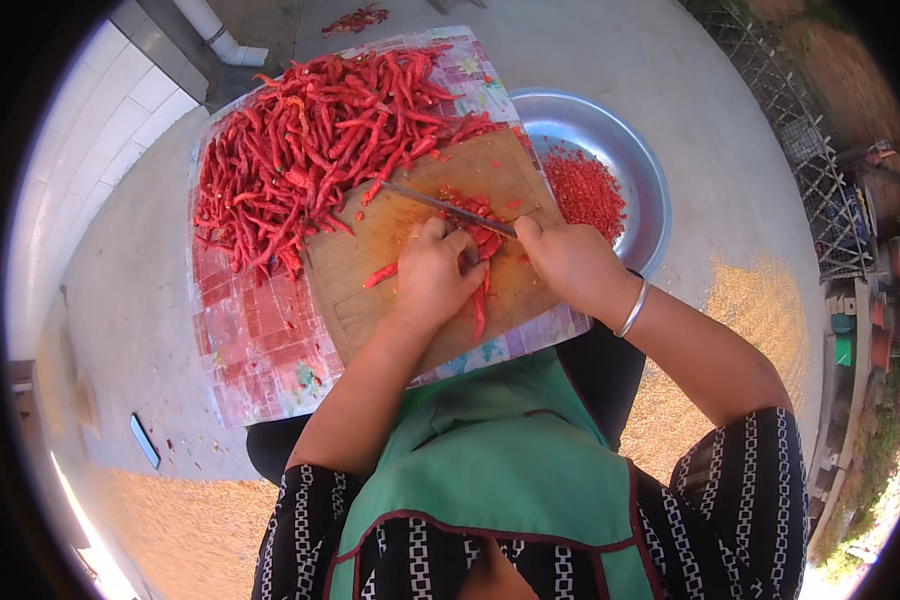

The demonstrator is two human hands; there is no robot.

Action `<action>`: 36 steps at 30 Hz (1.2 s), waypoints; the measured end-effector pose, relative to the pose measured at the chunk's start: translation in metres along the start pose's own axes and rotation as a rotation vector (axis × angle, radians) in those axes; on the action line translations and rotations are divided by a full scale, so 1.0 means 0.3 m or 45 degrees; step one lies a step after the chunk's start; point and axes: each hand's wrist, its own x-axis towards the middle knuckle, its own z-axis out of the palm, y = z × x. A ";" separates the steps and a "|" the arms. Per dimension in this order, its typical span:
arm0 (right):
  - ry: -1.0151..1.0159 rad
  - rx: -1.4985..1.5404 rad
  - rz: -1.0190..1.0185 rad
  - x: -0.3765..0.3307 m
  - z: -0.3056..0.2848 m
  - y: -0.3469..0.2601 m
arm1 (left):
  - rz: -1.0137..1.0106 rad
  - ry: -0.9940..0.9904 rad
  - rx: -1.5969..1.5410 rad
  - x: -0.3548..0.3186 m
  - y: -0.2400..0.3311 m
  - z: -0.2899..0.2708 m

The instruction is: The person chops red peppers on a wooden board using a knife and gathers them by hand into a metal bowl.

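Head view: a few red chillies (481,305) lie on the board (355,300), bunched under the left hand (437,275), whose bent fingers grasp them against the wood; the right hand (575,260) is clenched round the handle of the knife (425,199), its blade slanting up and leftward across the board, just beyond the left hand's fingers; chopped bits (472,201) lie along the blade, and the wood there is stained orange.

The board rests at a tilt on the worktop (255,375), which has a red and white patterned cover; a large heap (310,150) of whole red chillies fills the far left part, spilling onto the board's edge; just beside the worktop, on the right, a metal basin (650,165) holds finely chopped red pieces (585,190).

Farther out, yellow grain (760,320) is spread on the grey floor (150,300); a phone (145,440) lies at the left; a silver bangle (632,308) circles the right wrist, above a green apron (500,480).
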 end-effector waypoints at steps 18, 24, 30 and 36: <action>-0.111 0.000 0.034 0.000 -0.152 -0.057 | -0.023 0.039 -0.032 -0.028 -0.013 0.007; -0.021 0.043 0.004 0.023 -0.003 -0.014 | 0.014 0.059 -0.046 -0.016 -0.004 0.017; -0.074 0.073 0.049 0.017 -0.085 -0.022 | 0.022 0.086 -0.028 -0.029 -0.011 0.013; -0.194 0.138 0.026 0.039 -0.072 -0.024 | 0.022 0.078 -0.024 -0.035 -0.014 0.034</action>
